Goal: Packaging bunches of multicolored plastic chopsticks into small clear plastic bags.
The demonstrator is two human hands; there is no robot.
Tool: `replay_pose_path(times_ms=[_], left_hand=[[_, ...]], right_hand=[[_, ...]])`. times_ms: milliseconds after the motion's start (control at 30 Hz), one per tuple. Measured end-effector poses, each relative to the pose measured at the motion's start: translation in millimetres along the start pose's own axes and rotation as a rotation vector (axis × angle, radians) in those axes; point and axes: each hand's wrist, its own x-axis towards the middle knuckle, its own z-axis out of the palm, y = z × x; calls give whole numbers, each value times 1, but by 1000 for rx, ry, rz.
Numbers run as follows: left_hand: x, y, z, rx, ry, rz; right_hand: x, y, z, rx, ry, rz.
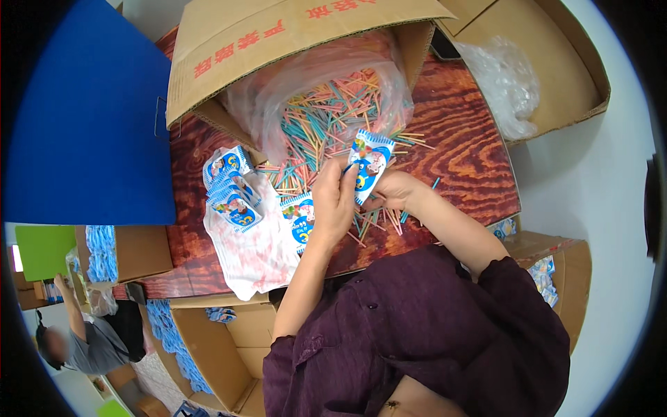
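Note:
My left hand [335, 198] pinches a small blue-and-white printed packet [372, 163], its thumb lying on the front. My right hand [399, 190] is closed at the packet's lower right edge, with some fingertips hidden behind it. Just beyond the hands, a heap of thin pink, teal and yellow sticks [323, 115] spills out of a clear plastic bag [260, 104] in a tipped cardboard box [299, 35]. Another such packet [297, 221] lies flat beside my left wrist. Further left, several packets [236, 198] are piled on a white, pink-stained cloth [250, 260].
The table [465, 118] has a red-brown wood-grain top. Open cartons with packets stand below its front edge, one carton [208, 340] at the left. A box [563, 55] holding clear plastic is at the far right. A blue panel [90, 118] borders the left; another person [97, 340] is beyond.

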Motion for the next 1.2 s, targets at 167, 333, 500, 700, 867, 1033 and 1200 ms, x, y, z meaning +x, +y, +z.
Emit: replay_pose_path(times_ms=[167, 333, 500, 700, 867, 1033, 1200], left_hand=[[-6, -7, 9, -437, 41, -183], [-4, -18, 8, -468, 6, -184], [-9, -25, -10, -634, 228, -246], [-25, -32, -18, -708, 347, -280], [-28, -20, -8, -700, 274, -255], [-24, 2, 2, -632, 185, -237], [-5, 41, 14, 200, -109, 472]], right_hand=[[-5, -1, 0, 187, -282, 96], [3, 14, -10, 245, -482, 166], [-7, 10, 0, 112, -34, -249], [-24, -16, -19, 4, 193, -468], [-25, -11, -12, -282, 274, -627], [-11, 2, -15, -406, 293, -750], [-6, 37, -23, -487, 74, -862]])
